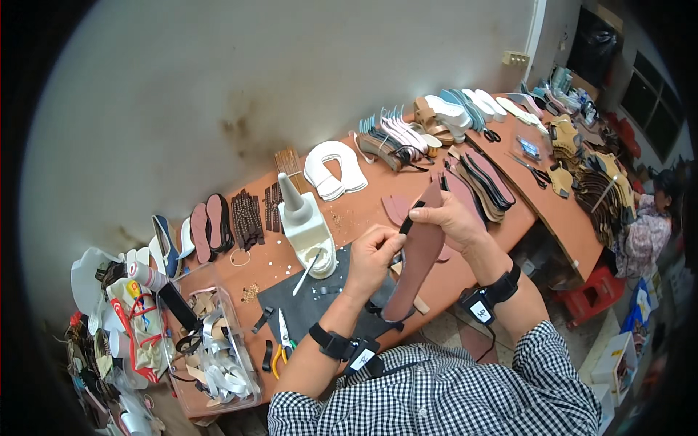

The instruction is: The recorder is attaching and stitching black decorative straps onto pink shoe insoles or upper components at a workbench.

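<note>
A dusty-pink shoe insole [417, 275] is held up over the front of the table, its long side slanting toward me. My right hand [458, 219] grips its upper part, with the thumb across the near face. At the insole's left edge, my left hand [371, 260] is closed in a pinch on a short black strap [407, 222], whose upper end lies by the right thumb. Below the hands is a dark grey mat [287, 296] on the table. A white glue pot [305, 227] with a brush [308, 273] in its opening stands beyond the mat.
Yellow-handled pliers [281, 347] lie at the mat's near edge. To the left sits a clear bin [251, 378] of strap scraps. Stacked insoles [486, 182], white U-shaped pieces [336, 168] and braided straps [247, 218] line the table's back. A person [643, 225] sits far right, near a red stool [595, 296].
</note>
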Demonstrator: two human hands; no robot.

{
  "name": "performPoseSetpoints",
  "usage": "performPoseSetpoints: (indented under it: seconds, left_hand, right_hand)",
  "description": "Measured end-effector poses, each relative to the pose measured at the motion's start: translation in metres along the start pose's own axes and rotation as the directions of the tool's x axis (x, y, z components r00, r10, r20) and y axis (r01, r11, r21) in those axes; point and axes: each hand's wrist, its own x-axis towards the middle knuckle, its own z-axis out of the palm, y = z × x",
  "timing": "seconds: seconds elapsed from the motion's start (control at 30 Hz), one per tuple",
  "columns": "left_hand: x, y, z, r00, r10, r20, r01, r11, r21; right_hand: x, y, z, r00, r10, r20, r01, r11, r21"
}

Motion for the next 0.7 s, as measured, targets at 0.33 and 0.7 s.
performPoseSetpoints:
  seconds: [0.33, 0.7]
  left_hand:
    - [-0.012, -0.001, -0.006, 0.988, -0.142, -0.066, 0.129, 0.977, -0.167]
    - [-0.015, 0.001, 0.003, 0.995, -0.084, -0.052, 0.086, 0.996, 0.036]
  right_hand:
    - [-0.002, -0.003, 0.003, 0.991, -0.047, -0.129, 0.06, 0.993, 0.099]
    - [-0.006, 0.006, -0.005, 0.966, -0.148, -0.211, 0.186, 0.967, 0.174]
